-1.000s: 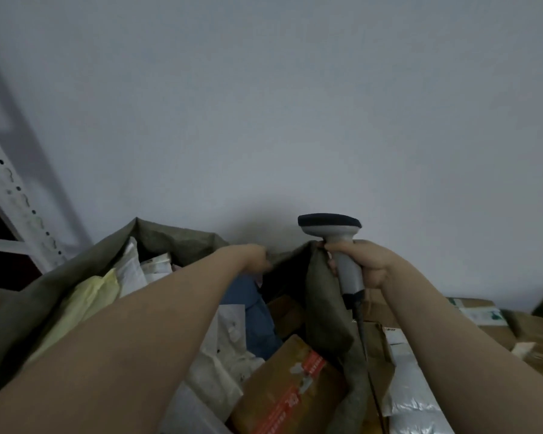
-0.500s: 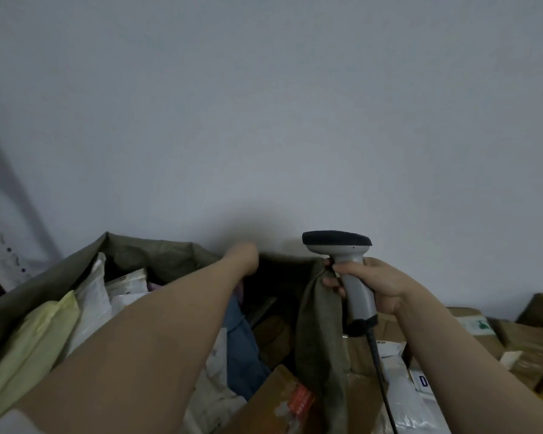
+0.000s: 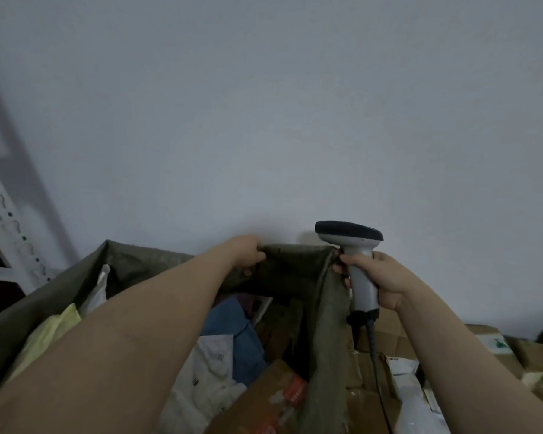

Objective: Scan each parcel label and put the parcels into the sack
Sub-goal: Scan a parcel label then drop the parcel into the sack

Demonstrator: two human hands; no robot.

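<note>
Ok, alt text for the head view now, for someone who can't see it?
Two hands hold open an olive sack stuffed with parcels: the left hand grips its far rim, the right hand grips a grey scanner together with the sack's corner. More boxes lie outside it to the right.

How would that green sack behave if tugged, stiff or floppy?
Probably floppy: the sack creases and droops at its rim between the left hand and right hand. Likely heavy to drag, with the cardboard box and parcels inside.
</note>
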